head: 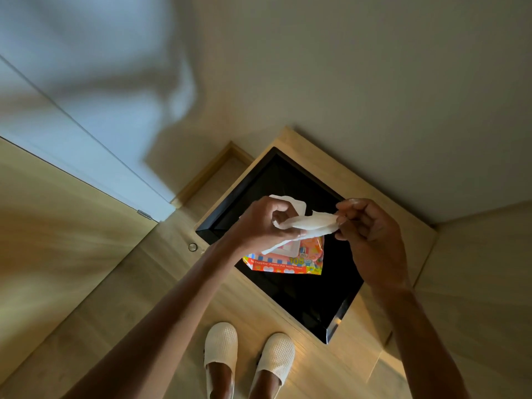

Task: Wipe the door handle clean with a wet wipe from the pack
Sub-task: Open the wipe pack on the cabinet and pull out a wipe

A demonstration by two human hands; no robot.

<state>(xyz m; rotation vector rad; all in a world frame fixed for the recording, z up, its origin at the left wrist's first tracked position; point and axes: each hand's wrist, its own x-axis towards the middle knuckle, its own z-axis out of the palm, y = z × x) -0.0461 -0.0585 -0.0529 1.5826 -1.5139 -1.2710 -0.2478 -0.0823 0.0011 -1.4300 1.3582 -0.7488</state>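
I have a wet wipe (309, 224) stretched between my two hands, above the pack (288, 259). My left hand (264, 223) is curled closed around one end, with a tail of the sheet trailing down below it toward the pack's opening. My right hand (365, 228) pinches the other end between thumb and fingertips. I hold it this way, I judge, to pull the sheet free and spread it before wiping.

The pack lies just beneath my left hand on a black tray (339, 300) set in a wooden stand, its white flap (296, 205) standing open behind my knuckles so the sheets can come out. My slippers (247, 349) are straight below both wrists.

The door handle is nowhere to be seen. Far off to the left of my left hand there is a pale door (86, 145), blurred, with only a small metal fitting at its lower edge. My left hand covers much of the pack, so I cannot tell whether the wipe is fully clear of it.
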